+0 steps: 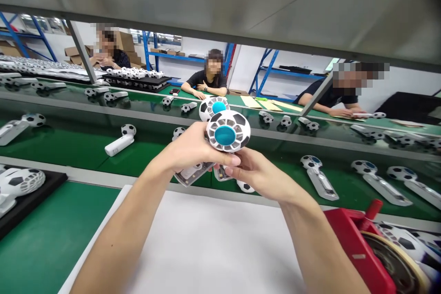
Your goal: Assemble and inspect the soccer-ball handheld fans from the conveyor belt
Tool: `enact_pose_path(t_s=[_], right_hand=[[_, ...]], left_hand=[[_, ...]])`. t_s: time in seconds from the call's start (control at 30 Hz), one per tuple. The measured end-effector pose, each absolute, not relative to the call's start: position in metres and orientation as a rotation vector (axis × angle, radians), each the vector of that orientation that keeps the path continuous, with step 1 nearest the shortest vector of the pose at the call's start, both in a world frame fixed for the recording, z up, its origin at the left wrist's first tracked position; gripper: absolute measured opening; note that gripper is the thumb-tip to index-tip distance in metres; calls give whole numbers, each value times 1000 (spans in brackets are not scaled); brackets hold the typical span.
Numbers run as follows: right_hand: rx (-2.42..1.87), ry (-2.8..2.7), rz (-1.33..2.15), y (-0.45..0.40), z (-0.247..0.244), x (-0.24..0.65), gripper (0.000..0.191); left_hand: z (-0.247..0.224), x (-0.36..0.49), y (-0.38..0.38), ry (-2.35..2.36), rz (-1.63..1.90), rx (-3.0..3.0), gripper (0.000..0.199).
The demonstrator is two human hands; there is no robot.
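Two handheld fans with football-patterned heads and round teal centres are held together above the conveyor. The nearer handheld fan [241, 124] overlaps the farther handheld fan [204, 108]. My left hand [191, 147] is closed at the fans, its thumb lying below the nearer head. From the right, my right hand [257, 172] grips beneath that same head, with its thumb close to the left thumb. Parts of clear-faced handles [194, 175] show under the hands. Which handle belongs to which fan is hard to make out, as the fingers hide much of them.
White paper [213, 243] covers the bench before me. A red tape dispenser [354, 248] stands at right, a black tray [51, 186] with fans at left. More fans lie along the green conveyor [89, 140]. Several people sit beyond, beneath a low overhead panel [206, 0].
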State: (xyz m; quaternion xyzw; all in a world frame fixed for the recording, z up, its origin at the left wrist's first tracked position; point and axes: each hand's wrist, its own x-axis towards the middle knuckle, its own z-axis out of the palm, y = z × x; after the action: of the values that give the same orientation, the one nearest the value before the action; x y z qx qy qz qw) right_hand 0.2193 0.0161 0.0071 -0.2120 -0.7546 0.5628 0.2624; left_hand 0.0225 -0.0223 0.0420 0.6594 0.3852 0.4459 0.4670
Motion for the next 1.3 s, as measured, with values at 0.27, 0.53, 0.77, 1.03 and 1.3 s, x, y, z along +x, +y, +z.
enact_pose_path(t_s=[0.27,0.53,0.77,1.03,1.3], right_hand=[[-636,-1862,1430,7,4,207,22],[-562,-1868,1522,17,1,211,34],[-572,-1641,1806,18,4,210,30],[-575,-1285,1662,28,11,225,29],[-565,-1286,1537,20,20,227,30]], left_hand=[[45,25,-29,959,1145,1677,16],[43,19,-21,954,1147,1599,20],[41,17,-17,861,1082,1395,21],[36,4,0,847,1429,839,25],[-10,14,52,859,1375,266,11]])
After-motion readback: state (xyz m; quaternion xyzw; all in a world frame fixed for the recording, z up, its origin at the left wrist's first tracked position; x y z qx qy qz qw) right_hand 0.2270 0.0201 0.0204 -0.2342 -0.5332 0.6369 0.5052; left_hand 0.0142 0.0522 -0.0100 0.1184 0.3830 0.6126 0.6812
